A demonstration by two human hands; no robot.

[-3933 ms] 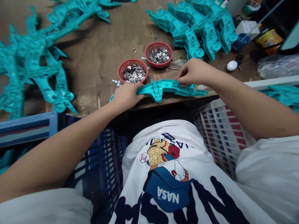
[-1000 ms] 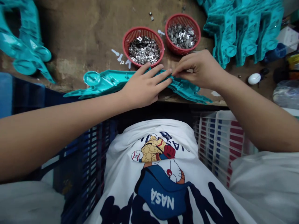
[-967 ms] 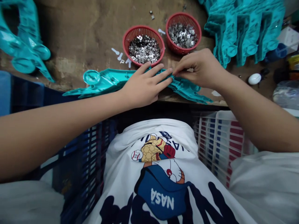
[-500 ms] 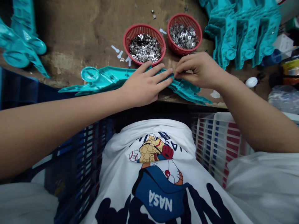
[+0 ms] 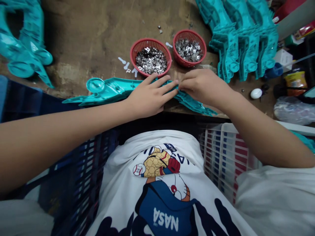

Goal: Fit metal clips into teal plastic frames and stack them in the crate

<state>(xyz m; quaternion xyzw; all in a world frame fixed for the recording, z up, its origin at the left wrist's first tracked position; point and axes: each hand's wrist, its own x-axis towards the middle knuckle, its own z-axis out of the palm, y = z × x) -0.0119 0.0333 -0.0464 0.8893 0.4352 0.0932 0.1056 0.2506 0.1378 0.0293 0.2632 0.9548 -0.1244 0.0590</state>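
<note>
A long teal plastic part [image 5: 108, 90] lies across the near edge of the wooden table [image 5: 93, 36]. My left hand [image 5: 150, 98] lies flat on its middle, fingers stretched out and pressing it down. My right hand [image 5: 204, 87] sits just to the right, fingers pinched together at the part, next to my left fingertips; what they pinch is too small to make out. Just behind my hands stand two red baskets [image 5: 150, 60] [image 5: 189, 47] of small shiny metal pieces.
A stack of teal parts [image 5: 241, 36] stands at the back right, and more teal parts [image 5: 24, 49] lie at the left. A white oval object [image 5: 256, 93] and bottles sit at the right. A dark blue crate [image 5: 81, 183] and a white crate [image 5: 228, 154] flank my lap.
Since 3.9 s ago the teal part has slid left and my left hand has opened flat on it. In the last second my hands have barely moved; the view has shifted a little.
</note>
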